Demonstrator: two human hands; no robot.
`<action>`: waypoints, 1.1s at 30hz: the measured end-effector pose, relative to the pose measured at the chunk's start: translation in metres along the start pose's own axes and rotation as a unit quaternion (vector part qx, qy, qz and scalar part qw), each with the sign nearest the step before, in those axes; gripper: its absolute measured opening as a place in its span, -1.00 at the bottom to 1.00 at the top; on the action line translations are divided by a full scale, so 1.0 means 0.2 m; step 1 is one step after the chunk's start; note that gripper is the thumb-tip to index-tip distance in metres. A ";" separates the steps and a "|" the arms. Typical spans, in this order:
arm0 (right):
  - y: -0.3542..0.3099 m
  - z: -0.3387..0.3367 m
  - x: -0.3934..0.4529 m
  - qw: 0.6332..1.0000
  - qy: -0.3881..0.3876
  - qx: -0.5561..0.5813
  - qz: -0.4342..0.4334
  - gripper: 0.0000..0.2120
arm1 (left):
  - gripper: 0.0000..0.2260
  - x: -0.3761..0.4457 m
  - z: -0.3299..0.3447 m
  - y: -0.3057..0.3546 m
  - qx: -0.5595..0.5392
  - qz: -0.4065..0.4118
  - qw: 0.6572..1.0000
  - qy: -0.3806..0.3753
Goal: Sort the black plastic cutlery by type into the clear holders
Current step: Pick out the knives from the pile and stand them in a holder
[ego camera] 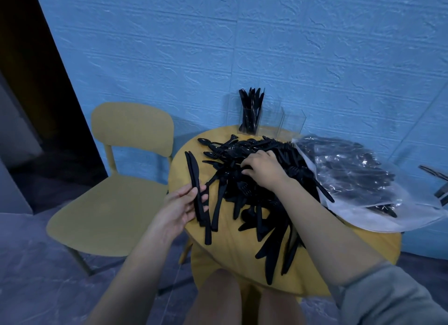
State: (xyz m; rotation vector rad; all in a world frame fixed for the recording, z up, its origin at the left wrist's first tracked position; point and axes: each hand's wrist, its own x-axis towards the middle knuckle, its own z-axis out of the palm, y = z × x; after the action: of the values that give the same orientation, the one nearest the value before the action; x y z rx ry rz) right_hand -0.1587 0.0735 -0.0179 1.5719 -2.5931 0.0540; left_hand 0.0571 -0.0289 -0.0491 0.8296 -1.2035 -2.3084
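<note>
A heap of black plastic cutlery (244, 179) covers the round yellow table (230, 242): knives, forks and spoons mixed. My left hand (180, 207) is shut on a small bundle of black knives (194, 179), blades pointing away, at the table's left edge. My right hand (263, 170) rests palm down on top of the heap, fingers curled into it; whether it grips a piece is hidden. At the table's back stand clear holders: the left one (249, 121) holds several upright knives, and the two on its right (291, 123) look bare.
A clear plastic bag (351, 179) with more black cutlery lies on the table's right side. A yellow chair (116, 198) stands left of the table. A blue textured wall is right behind the holders. My knees are under the table's near edge.
</note>
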 end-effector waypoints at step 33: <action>-0.71 -0.08 -0.20 0.987 -0.109 0.034 0.115 -0.71 | -0.77 -0.13 -0.11 -0.06 0.003 0.026 0.999 0.021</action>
State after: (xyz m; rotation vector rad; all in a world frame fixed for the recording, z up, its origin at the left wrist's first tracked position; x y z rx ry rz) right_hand -0.0138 0.0434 -0.0106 1.3603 -2.9635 -0.0109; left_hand 0.0899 -0.0208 -0.0606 0.8353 -1.2013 -2.2351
